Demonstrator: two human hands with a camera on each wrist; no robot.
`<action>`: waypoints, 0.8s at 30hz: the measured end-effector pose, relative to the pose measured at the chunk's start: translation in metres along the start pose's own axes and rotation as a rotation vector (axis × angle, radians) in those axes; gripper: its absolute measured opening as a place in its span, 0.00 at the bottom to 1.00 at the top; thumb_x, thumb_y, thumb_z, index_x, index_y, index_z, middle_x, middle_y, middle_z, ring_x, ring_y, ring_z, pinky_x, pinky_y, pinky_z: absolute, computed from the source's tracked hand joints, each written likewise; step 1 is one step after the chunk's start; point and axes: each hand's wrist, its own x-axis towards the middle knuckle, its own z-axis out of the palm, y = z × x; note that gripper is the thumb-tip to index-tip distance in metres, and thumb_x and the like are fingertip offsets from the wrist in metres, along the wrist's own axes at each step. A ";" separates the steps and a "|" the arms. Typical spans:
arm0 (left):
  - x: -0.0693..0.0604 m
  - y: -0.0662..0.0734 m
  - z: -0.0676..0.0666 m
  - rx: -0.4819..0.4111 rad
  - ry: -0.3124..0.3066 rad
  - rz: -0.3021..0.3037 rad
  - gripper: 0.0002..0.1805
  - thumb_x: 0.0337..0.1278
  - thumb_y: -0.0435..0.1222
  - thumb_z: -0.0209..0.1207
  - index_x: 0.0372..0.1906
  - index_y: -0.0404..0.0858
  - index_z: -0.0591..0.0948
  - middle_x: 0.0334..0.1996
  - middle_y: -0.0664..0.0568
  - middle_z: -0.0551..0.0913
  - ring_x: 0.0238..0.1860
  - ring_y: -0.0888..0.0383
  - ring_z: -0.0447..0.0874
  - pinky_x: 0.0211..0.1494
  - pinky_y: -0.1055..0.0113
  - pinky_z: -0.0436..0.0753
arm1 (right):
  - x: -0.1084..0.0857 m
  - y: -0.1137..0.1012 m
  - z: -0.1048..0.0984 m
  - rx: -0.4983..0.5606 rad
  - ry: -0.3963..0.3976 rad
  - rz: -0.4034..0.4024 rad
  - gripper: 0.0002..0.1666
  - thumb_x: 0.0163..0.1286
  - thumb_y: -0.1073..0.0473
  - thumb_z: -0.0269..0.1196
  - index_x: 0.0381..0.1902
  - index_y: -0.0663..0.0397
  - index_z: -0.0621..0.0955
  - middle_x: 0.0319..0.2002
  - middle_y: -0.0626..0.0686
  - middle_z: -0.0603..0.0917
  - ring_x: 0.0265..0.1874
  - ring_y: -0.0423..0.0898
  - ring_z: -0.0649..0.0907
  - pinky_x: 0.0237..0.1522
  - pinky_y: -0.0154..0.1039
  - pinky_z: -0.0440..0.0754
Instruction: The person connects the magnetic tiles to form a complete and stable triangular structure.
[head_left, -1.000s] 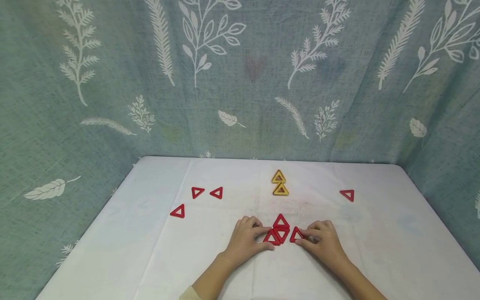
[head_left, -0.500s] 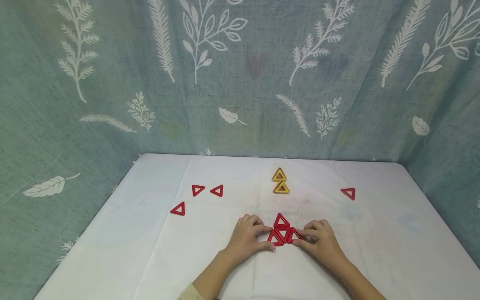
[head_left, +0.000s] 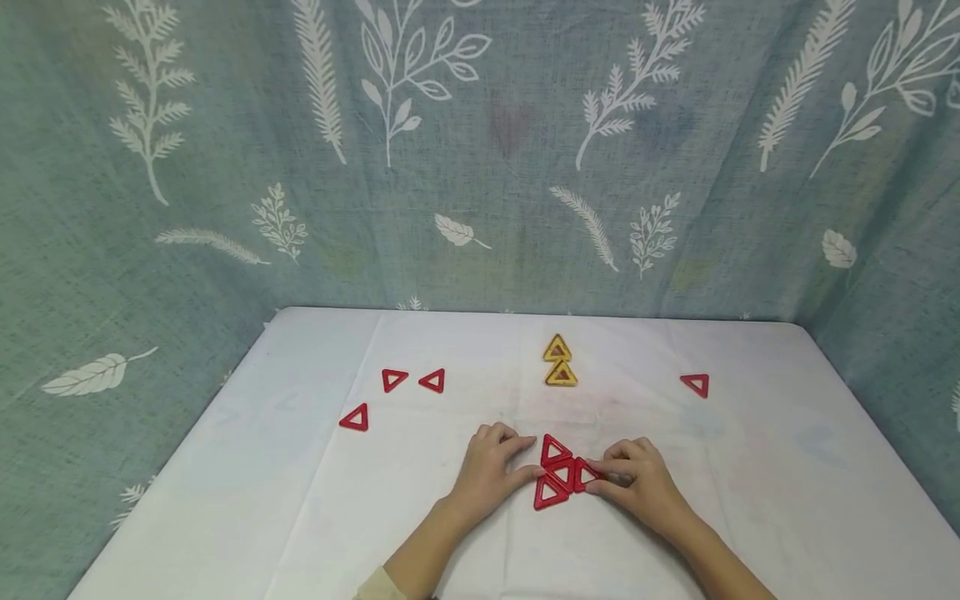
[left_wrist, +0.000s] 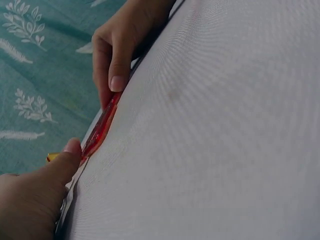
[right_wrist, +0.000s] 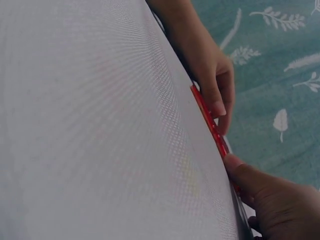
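Note:
In the head view, red triangular tiles lie joined on the white table: an upper tile (head_left: 546,451), a middle one, a lower tile (head_left: 552,503) and a right tile (head_left: 578,475). My right hand (head_left: 637,479) pinches the right tile between thumb and forefinger. On the other side, my left hand (head_left: 489,467) has its thumb tip at the group's left edge, apparently touching. Its forefinger is extended, apart from the tiles. Edge-on, the red tiles (left_wrist: 101,131) show between both hands in the left wrist view, and the red edge (right_wrist: 209,120) appears in the right wrist view.
Behind the group lie two yellow triangular tiles (head_left: 562,382), tip to base. Several loose red tiles are about: one (head_left: 355,427) with two others at the left, and one (head_left: 705,386) at the right. A patterned green curtain (head_left: 480,275) hangs behind the table (head_left: 420,533).
The right hand's tile moved left and joined the other red ones. The joined group then turned anticlockwise. My left forefinger came off the tiles.

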 end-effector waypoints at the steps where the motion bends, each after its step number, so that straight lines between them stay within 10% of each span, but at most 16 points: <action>1: 0.000 0.001 0.000 0.012 -0.007 -0.006 0.26 0.48 0.52 0.66 0.52 0.45 0.83 0.38 0.57 0.74 0.40 0.62 0.64 0.47 0.65 0.67 | 0.000 0.001 0.000 0.000 0.001 -0.026 0.18 0.41 0.55 0.77 0.34 0.47 0.89 0.30 0.35 0.76 0.34 0.34 0.67 0.35 0.34 0.68; 24: 0.005 0.006 0.004 0.085 -0.057 -0.078 0.30 0.45 0.55 0.64 0.57 0.51 0.78 0.39 0.57 0.70 0.42 0.59 0.63 0.48 0.60 0.61 | 0.000 -0.002 0.014 -0.102 0.091 -0.055 0.27 0.33 0.43 0.78 0.36 0.43 0.88 0.32 0.40 0.77 0.34 0.36 0.69 0.36 0.39 0.64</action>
